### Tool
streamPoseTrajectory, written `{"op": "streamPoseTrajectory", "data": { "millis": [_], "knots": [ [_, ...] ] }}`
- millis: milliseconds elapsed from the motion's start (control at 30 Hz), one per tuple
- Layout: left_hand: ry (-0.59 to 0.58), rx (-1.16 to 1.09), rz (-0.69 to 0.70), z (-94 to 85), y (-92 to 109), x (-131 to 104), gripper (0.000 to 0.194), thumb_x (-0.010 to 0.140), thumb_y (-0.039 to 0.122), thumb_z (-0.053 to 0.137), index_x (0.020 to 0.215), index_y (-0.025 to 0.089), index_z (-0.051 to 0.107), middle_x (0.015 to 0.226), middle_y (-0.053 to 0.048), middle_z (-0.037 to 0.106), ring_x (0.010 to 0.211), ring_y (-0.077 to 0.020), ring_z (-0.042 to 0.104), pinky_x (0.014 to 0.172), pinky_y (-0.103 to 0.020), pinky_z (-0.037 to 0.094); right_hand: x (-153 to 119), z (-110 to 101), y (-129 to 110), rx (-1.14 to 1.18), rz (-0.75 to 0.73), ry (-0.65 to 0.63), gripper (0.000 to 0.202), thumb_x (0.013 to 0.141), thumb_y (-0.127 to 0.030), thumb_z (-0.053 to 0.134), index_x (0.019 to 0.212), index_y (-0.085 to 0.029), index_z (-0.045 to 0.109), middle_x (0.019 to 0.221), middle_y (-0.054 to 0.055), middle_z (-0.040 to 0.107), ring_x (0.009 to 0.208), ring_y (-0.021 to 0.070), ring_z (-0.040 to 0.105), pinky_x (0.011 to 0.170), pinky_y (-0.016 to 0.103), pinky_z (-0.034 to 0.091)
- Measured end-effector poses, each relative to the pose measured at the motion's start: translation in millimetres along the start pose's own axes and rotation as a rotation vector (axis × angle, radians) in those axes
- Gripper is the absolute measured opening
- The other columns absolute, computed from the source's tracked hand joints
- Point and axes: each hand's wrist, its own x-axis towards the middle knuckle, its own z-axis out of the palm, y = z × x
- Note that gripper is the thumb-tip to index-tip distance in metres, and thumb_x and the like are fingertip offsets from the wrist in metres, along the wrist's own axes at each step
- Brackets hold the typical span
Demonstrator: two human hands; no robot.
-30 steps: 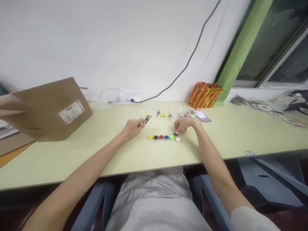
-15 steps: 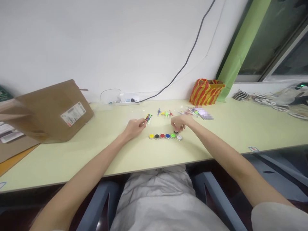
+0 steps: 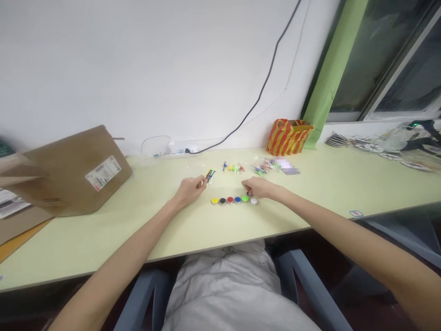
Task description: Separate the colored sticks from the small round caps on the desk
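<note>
My left hand [image 3: 190,190] is closed in a pinch at the near end of a small bundle of thin coloured sticks [image 3: 210,174], low over the table. My right hand [image 3: 258,186] has its fingers pinched together and pointing down at a small black-rimmed disc [image 3: 250,194], partly hidden under them. Just in front of it runs a row of small round pots with coloured tops: yellow [image 3: 215,201], black [image 3: 223,201], red [image 3: 230,200], blue [image 3: 237,200], green [image 3: 245,199] and white [image 3: 254,201]. The white one sits nearest my right hand.
Small coloured plastic pieces [image 3: 234,168] lie behind the row, with more pieces [image 3: 259,169] behind my right hand. A cardboard box [image 3: 69,170] stands at left, a striped bag [image 3: 288,138] at the back right. A power strip [image 3: 181,151] and black cable [image 3: 259,99] are by the wall.
My right hand has come lower and nearer to the row of pots, uncovering green and blue pieces behind it. My left hand stays at the sticks. The whole view has shifted slightly.
</note>
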Motion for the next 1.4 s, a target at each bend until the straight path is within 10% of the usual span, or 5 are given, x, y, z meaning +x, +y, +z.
{"op": "streamPoseTrajectory", "data": {
  "millis": [733,1000,1400],
  "knots": [
    [0.007,0.021,0.048,2.3,-3,1,0.024,0.095,0.034,0.045,0.081,0.023,0.062,0.054,0.002,0.058,0.05,-0.0161,0.055,0.057,-0.027,0.033,3,17,-14,-0.088,0.063,0.159,0.027,0.092,-0.009,0.051,0.117,-0.015,0.058,0.113,0.017,0.067,0.099,0.0248,0.062,0.069,0.029,0.034],
    [0.01,0.017,0.057,0.5,-2,2,0.024,0.096,0.035,0.047,0.082,0.023,0.063,0.054,0.002,0.057,0.049,-0.0155,0.054,0.057,-0.027,0.033,12,10,-1,0.047,0.067,0.157,0.013,0.087,-0.005,0.058,0.094,-0.014,0.065,0.1,0.011,0.07,0.088,0.0181,0.063,0.064,0.023,0.034],
    [-0.007,0.004,0.028,7.7,-5,0,0.024,0.097,0.036,0.048,0.085,0.023,0.063,0.057,0.001,0.057,0.052,-0.016,0.054,0.059,-0.027,0.033,-70,19,7,0.473,0.031,0.277,0.023,0.09,-0.035,0.064,0.106,-0.019,0.071,0.094,0.007,0.072,0.078,0.0193,0.062,0.07,0.027,0.043]
  ]
}}
